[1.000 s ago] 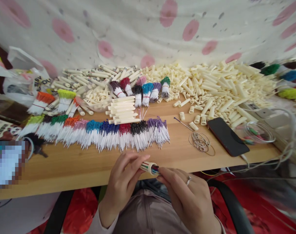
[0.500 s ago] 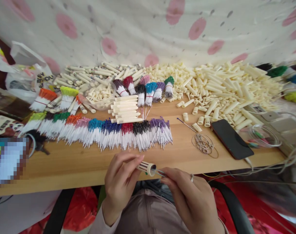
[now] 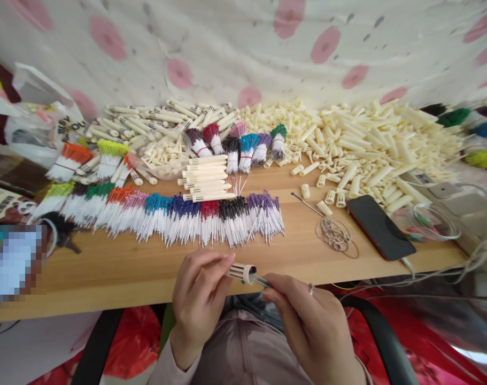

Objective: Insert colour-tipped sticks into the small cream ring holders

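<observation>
My left hand [image 3: 205,291] pinches a cream slotted pen barrel [image 3: 240,271], its open end facing right over the table's front edge. Dark strips show through the slots, and a bit of green sticks out below. At the barrel's open mouth, my right hand [image 3: 307,315] is closed on thin bluish pen refills [image 3: 261,280]; their tips reach the mouth, and the fingers hide the rest. Ahead of both hands lie rows of colour-tipped refills [image 3: 195,219] sorted by colour. A stack of cream pen barrels [image 3: 207,179] sits behind the rows.
Cream pen parts [image 3: 359,133] are heaped along the back. Rubber-banded refill bundles [image 3: 249,147] stand in front of them. To the right lie rubber bands [image 3: 336,235], a phone [image 3: 381,227] with a cable, and a power strip [image 3: 447,195]. A plastic bag [image 3: 38,128] is at left.
The refills in my right hand have shifted slightly at the barrel's mouth. Both hands stay nearly in place, and the view has moved a little.
</observation>
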### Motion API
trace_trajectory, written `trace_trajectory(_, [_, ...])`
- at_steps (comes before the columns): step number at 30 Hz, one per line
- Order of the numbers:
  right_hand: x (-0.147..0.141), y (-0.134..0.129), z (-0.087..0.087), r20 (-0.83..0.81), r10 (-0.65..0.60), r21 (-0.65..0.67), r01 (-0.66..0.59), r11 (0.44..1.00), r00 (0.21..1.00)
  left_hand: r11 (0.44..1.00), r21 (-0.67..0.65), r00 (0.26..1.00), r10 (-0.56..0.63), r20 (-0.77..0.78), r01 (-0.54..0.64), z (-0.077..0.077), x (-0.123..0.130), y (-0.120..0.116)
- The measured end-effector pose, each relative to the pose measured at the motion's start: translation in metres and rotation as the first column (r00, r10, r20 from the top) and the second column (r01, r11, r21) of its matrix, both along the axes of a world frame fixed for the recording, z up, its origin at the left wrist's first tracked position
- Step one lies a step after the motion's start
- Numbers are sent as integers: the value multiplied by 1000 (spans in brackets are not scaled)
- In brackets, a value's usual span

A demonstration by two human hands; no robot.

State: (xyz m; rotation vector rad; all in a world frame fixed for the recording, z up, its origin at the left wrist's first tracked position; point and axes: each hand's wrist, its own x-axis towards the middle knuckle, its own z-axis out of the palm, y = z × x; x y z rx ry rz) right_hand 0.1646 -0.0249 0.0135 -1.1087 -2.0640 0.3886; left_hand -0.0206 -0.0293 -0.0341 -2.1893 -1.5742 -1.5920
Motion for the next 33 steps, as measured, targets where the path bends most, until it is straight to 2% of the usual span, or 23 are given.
trace_trajectory(8, [1, 4, -3, 39, 23, 26, -24, 999, 999, 973, -160, 984, -158, 82, 169, -4, -1, 1])
trace_trajectory(16, [2, 2, -4, 50, -2, 28, 0, 1000, 999, 958, -202, 972, -172, 161, 203, -8, 0, 5])
trace_trajectory(25, [2, 3, -4, 32, 16, 20, -16, 1000, 999, 970, -159, 978, -166, 130, 186, -7, 2, 4])
trace_trajectory(33, [1, 3, -4, 14, 12, 11, -12, 1000, 1000, 998, -41, 990, -51, 133, 57, -9, 3, 1])
